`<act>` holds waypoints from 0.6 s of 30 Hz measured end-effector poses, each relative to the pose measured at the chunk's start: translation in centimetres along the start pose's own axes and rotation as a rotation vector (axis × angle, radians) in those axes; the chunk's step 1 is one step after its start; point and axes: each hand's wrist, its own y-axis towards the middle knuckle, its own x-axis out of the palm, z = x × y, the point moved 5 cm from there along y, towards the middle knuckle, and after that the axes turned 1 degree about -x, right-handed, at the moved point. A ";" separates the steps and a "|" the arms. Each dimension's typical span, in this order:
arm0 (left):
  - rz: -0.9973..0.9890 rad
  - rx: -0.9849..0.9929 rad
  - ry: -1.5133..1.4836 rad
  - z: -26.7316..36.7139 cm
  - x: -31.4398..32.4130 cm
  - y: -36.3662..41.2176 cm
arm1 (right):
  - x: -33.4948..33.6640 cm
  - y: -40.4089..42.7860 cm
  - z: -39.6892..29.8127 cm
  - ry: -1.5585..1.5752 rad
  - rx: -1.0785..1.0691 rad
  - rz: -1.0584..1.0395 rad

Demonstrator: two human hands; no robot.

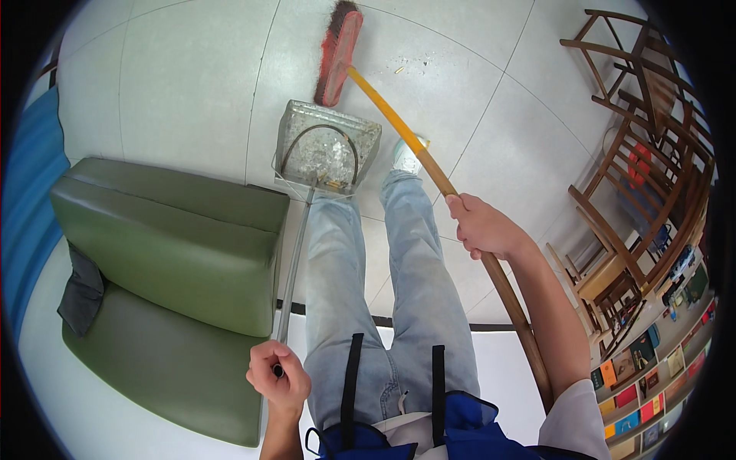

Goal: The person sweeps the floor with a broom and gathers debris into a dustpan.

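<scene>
My left hand is closed around the upper end of the metal handle of a long-handled metal dustpan. The pan lies in front of my feet and holds bits of debris and a dark curved strip. My right hand grips the wooden handle of a push broom, partly wrapped in yellow. The broom's red head, with dark and red bristles, rests on the floor just beyond the pan's far edge. Small scraps of debris lie on the tiles to the right of the broom head.
A green padded seat with a dark cloth on it stands close at my left, with a blue curtain-like surface beyond. Wooden chairs stand at the right, and shelves of books are at the lower right.
</scene>
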 end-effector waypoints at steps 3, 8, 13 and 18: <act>0.001 0.077 0.051 1.4 -0.2 0.9 | -0.9 0.2 0.1 -0.101 -0.035 0.043; -0.098 0.094 0.006 1.1 0.4 1.2 | -3.9 -1.7 3.2 -0.040 0.035 0.198; -0.125 0.146 -0.051 0.8 2.3 2.2 | -3.3 -4.6 4.5 0.244 0.079 0.109; -0.243 0.057 -0.028 0.9 3.1 3.7 | -2.5 -8.4 6.0 0.113 0.012 0.387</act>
